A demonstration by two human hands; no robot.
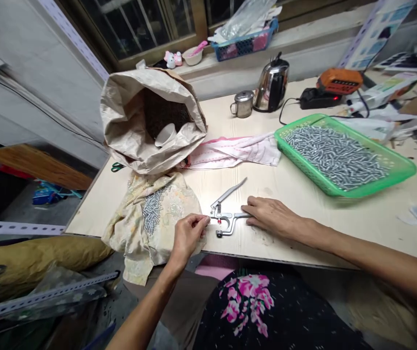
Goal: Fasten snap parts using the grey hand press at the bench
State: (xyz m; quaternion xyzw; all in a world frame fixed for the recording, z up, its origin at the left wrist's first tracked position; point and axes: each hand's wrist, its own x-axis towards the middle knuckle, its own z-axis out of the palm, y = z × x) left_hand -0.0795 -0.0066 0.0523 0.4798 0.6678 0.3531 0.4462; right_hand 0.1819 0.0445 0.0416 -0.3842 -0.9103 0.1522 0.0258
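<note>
Snap-fastener-style hand pliers lie near the table's front edge, one handle swung up and away from the other. My right hand has its fingers closed around the end of the lower handle. At the jaws, on the left side, my left hand pinches with thumb and forefinger; what it holds is too small to name. A red spot shows at the jaw beside those fingertips. Left of that hand, a pile of small silver metal pins rests on a crumpled patterned cloth.
A green plastic basket full of similar metal pins stands at right. An open sack with a white scoop inside is at back left. Behind are a pink-white towel, a metal cup, a kettle and an orange battery.
</note>
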